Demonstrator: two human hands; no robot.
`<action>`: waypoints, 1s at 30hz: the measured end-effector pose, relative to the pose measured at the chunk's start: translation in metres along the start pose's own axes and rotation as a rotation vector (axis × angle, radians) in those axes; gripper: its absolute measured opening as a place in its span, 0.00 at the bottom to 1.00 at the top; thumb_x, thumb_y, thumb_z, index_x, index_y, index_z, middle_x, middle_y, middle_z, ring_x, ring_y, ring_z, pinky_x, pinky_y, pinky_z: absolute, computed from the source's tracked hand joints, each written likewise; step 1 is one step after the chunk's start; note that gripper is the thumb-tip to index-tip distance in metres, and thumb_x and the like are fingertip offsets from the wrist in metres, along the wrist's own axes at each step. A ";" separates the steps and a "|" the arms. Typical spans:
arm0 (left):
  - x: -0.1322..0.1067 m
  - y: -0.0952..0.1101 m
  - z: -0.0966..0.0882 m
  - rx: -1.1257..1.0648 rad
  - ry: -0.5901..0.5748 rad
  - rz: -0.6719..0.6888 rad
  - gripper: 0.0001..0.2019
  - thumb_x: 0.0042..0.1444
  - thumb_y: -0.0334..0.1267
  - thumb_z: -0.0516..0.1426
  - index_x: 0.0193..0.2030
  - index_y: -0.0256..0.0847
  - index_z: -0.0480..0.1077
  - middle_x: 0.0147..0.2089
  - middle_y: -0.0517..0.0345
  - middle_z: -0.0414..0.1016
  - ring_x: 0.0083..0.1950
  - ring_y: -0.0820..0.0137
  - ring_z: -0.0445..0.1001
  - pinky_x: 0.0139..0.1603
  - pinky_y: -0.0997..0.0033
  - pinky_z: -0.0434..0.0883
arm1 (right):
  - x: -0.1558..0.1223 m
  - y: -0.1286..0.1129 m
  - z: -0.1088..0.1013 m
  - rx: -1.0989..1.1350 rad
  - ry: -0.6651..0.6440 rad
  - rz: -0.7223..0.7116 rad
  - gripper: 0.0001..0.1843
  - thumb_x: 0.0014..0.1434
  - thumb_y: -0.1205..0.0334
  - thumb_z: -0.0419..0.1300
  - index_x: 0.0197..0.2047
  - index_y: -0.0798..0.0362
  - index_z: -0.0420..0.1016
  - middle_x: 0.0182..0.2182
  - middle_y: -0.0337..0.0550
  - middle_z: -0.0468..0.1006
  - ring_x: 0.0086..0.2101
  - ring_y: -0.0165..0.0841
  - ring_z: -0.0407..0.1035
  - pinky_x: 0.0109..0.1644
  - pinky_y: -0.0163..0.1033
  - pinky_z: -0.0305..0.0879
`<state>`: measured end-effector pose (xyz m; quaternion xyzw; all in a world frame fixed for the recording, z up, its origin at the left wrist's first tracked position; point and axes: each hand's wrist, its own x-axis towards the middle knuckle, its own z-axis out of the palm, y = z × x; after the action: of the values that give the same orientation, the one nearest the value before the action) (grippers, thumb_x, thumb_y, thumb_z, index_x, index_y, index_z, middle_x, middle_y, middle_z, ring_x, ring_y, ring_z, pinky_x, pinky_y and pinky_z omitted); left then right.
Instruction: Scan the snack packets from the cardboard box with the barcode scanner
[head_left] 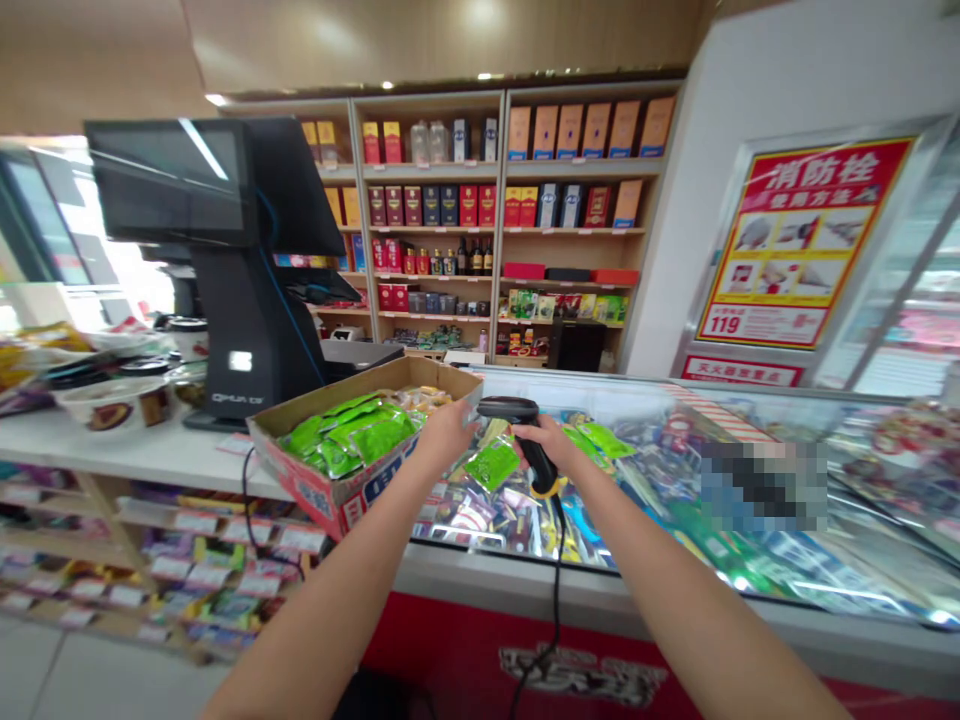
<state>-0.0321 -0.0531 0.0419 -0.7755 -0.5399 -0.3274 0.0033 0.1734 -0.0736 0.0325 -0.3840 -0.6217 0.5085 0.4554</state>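
Note:
My left hand (448, 432) is closed on a small green packet (493, 463), held just right of an open cardboard box (330, 490) full of several green packets (352, 440). My right hand (551, 447) grips a black barcode scanner (517, 425) by its handle; the scanner head points left, above the held packet. The scanner's black cable (556, 580) hangs down in front of the counter. Both hands hover over the glass lid of a chest freezer (675, 480).
A black till terminal (225, 260) stands on the white counter (135, 450) at left, with bowls and cups beside it. Shelves of boxed and bottled goods (480, 220) line the back wall. A red fire-hydrant poster (802, 240) hangs at right. More green packets (600, 437) lie on the freezer lid.

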 end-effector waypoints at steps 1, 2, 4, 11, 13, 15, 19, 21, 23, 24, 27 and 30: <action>0.002 0.004 0.014 0.006 -0.093 -0.020 0.13 0.55 0.40 0.59 0.45 0.35 0.73 0.45 0.40 0.79 0.50 0.54 0.76 0.52 0.60 0.70 | -0.001 0.003 -0.007 -0.006 0.018 0.001 0.16 0.43 0.50 0.65 0.28 0.54 0.70 0.14 0.36 0.72 0.14 0.31 0.67 0.19 0.35 0.64; 0.004 0.007 0.027 0.018 -0.179 -0.041 0.16 0.53 0.43 0.61 0.45 0.36 0.73 0.45 0.39 0.79 0.50 0.52 0.77 0.50 0.60 0.70 | -0.002 0.007 -0.014 -0.012 0.031 0.003 0.16 0.43 0.50 0.65 0.28 0.54 0.70 0.14 0.36 0.72 0.14 0.31 0.67 0.19 0.35 0.64; 0.009 0.010 0.049 0.055 -0.336 -0.088 0.23 0.44 0.46 0.67 0.45 0.37 0.72 0.46 0.38 0.79 0.50 0.50 0.77 0.49 0.59 0.70 | -0.003 0.014 -0.026 -0.019 0.042 0.011 0.16 0.44 0.50 0.65 0.28 0.54 0.69 0.15 0.37 0.72 0.15 0.31 0.67 0.19 0.35 0.64; 0.035 0.002 0.088 0.054 -0.462 -0.166 0.24 0.21 0.38 0.73 0.28 0.40 0.71 0.37 0.40 0.78 0.46 0.45 0.77 0.45 0.57 0.70 | -0.005 0.038 -0.052 0.038 0.085 0.047 0.15 0.45 0.51 0.65 0.29 0.52 0.69 0.15 0.36 0.72 0.15 0.30 0.66 0.20 0.36 0.64; 0.039 -0.004 0.095 -0.064 -0.413 -0.148 0.18 0.25 0.37 0.72 0.22 0.40 0.68 0.29 0.47 0.76 0.40 0.49 0.78 0.41 0.60 0.70 | -0.005 0.045 -0.055 0.064 0.097 0.054 0.15 0.46 0.50 0.65 0.29 0.52 0.68 0.15 0.36 0.72 0.15 0.30 0.65 0.20 0.36 0.63; 0.039 -0.013 0.101 -0.276 -0.362 -0.120 0.14 0.30 0.35 0.70 0.20 0.40 0.68 0.24 0.54 0.73 0.34 0.56 0.76 0.35 0.66 0.69 | -0.006 0.053 -0.059 0.080 0.102 0.059 0.16 0.46 0.50 0.65 0.30 0.53 0.68 0.16 0.36 0.72 0.15 0.30 0.65 0.20 0.35 0.63; 0.036 -0.029 0.104 -0.678 -0.325 -0.107 0.12 0.33 0.33 0.68 0.28 0.38 0.75 0.26 0.58 0.75 0.30 0.65 0.74 0.32 0.71 0.68 | -0.011 0.061 -0.068 0.056 0.051 0.076 0.16 0.47 0.49 0.65 0.31 0.53 0.69 0.16 0.36 0.72 0.15 0.30 0.65 0.19 0.36 0.62; 0.037 -0.034 0.101 -0.737 -0.307 -0.095 0.14 0.31 0.33 0.69 0.29 0.37 0.76 0.28 0.58 0.77 0.31 0.66 0.74 0.33 0.71 0.69 | -0.015 0.060 -0.073 0.025 0.030 0.086 0.17 0.47 0.49 0.65 0.31 0.53 0.69 0.16 0.35 0.72 0.14 0.30 0.64 0.19 0.36 0.62; 0.038 -0.036 0.099 -0.742 -0.268 -0.079 0.14 0.30 0.34 0.70 0.28 0.36 0.76 0.26 0.58 0.77 0.30 0.67 0.73 0.31 0.72 0.68 | -0.018 0.058 -0.076 -0.007 0.029 0.093 0.17 0.48 0.49 0.66 0.31 0.53 0.69 0.16 0.35 0.72 0.14 0.30 0.64 0.19 0.36 0.62; 0.039 -0.037 0.098 -0.731 -0.247 -0.073 0.14 0.29 0.36 0.71 0.27 0.36 0.76 0.25 0.58 0.76 0.29 0.67 0.72 0.30 0.73 0.68 | -0.019 0.057 -0.078 -0.019 0.029 0.091 0.17 0.48 0.49 0.66 0.31 0.53 0.69 0.17 0.35 0.72 0.15 0.30 0.64 0.20 0.36 0.63; 0.041 -0.035 0.096 -0.653 -0.200 -0.057 0.15 0.30 0.39 0.71 0.25 0.35 0.76 0.23 0.59 0.74 0.26 0.70 0.69 0.28 0.74 0.65 | -0.020 0.055 -0.079 -0.041 0.013 0.074 0.17 0.49 0.49 0.65 0.31 0.53 0.69 0.17 0.35 0.72 0.15 0.30 0.64 0.20 0.37 0.63; 0.042 -0.034 0.094 -0.526 -0.200 -0.039 0.15 0.32 0.39 0.70 0.28 0.35 0.77 0.25 0.60 0.74 0.29 0.69 0.69 0.31 0.73 0.65 | -0.019 0.055 -0.079 -0.074 -0.015 0.059 0.17 0.50 0.49 0.65 0.31 0.54 0.70 0.16 0.36 0.71 0.15 0.31 0.64 0.19 0.36 0.62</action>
<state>-0.0047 0.0297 -0.0222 -0.7677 -0.4486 -0.3781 -0.2579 0.2552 -0.0589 -0.0199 -0.4150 -0.6320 0.5011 0.4211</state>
